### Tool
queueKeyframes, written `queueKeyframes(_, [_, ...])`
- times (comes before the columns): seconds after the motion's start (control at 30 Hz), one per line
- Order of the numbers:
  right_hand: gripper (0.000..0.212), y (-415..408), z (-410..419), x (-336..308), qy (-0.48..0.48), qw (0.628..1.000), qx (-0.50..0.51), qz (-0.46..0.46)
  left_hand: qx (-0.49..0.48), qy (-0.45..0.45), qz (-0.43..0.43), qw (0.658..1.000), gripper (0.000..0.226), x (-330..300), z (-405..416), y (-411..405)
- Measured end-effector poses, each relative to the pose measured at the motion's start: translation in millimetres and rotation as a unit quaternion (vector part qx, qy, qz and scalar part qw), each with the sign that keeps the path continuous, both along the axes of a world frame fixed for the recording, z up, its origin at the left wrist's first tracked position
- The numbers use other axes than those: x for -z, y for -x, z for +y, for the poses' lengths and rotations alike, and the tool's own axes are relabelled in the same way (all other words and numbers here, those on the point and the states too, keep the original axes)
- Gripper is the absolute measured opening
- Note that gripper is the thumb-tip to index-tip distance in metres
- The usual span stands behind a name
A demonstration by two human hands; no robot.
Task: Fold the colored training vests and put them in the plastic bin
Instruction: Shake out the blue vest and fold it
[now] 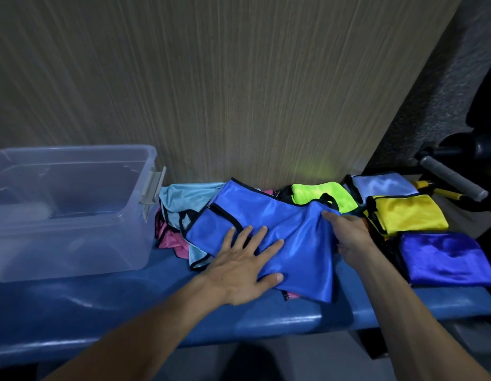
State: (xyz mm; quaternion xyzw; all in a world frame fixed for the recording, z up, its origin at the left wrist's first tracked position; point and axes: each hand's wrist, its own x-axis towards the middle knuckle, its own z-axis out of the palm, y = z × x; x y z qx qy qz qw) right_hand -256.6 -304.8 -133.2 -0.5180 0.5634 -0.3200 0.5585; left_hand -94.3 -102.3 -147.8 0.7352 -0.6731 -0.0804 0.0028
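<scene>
A wood-grain wall panel (225,92) fills the upper part of the frame, with a darker textured wall at the upper right. Below it a glossy blue padded bench (101,320) runs across the lower half.

At the left of the frame, on the bench, stands the clear plastic bin (74,243), lid off, its grey latch (153,185) hanging on the right end wall. The inside looks bare, though the haze of the plastic makes that hard to tell.

Just right of the bin lies a loose heap: a light blue vest (175,202) and a pink vest (170,240) partly buried under a royal blue vest (280,229). This blue vest, trimmed in black, lies spread on top at the centre, its long axis slanting from the upper left near the wall down to the lower right at the bench's front edge.

The left hand (244,268) lies flat on the blue vest, fingers straight and spread, pressing the cloth. The right hand (346,237) is at the vest's right edge, fingers curled round the fabric there.

Further right lie folded pieces: a neon green vest (324,198) near the wall, a pale blue one (384,185), a yellow vest (409,213) below it, and a deep purple-blue vest (445,259) at the lower right. A grey foam-covered bar (453,178) pokes in at the right edge.
</scene>
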Motion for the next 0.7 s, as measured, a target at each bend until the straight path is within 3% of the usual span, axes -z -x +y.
queueKeyframes(0.13, [0.024, 30, -13, 7, 0.047, 0.996, 0.035, 0.069, 0.015, 0.027, 0.038, 0.999, 0.063, -8, -16, 15])
queueKeyframes(0.23, [0.023, 36, -10, 14, 0.054, 0.992, 0.023, 0.108, -0.017, 0.141, 0.024, 0.990, 0.063, -14, -29, -8])
queueKeyframes(0.37, [0.040, 38, -9, 14, 0.034, 0.993, 0.024, 0.109, -0.126, 0.258, -0.032, 0.957, 0.037, -18, -41, -34])
queueKeyframes(0.47, [0.051, 40, -14, 17, -0.004, 0.995, 0.039, 0.092, -0.074, 0.298, -0.020, 0.952, 0.041, -23, -45, -10])
queueKeyframes(0.57, [0.062, 39, -14, 15, -0.028, 0.995, 0.042, 0.083, 0.012, 0.222, 0.071, 0.972, 0.061, -26, -50, 32])
queueKeyframes(0.63, [0.066, 38, -13, 15, -0.024, 0.995, 0.048, 0.086, 0.029, 0.129, 0.066, 0.989, 0.068, -16, -59, 45])
queueKeyframes(0.7, [0.055, 38, -12, 17, -0.006, 0.993, 0.056, 0.100, 0.014, 0.057, 0.028, 0.998, 0.076, -1, -67, 39])
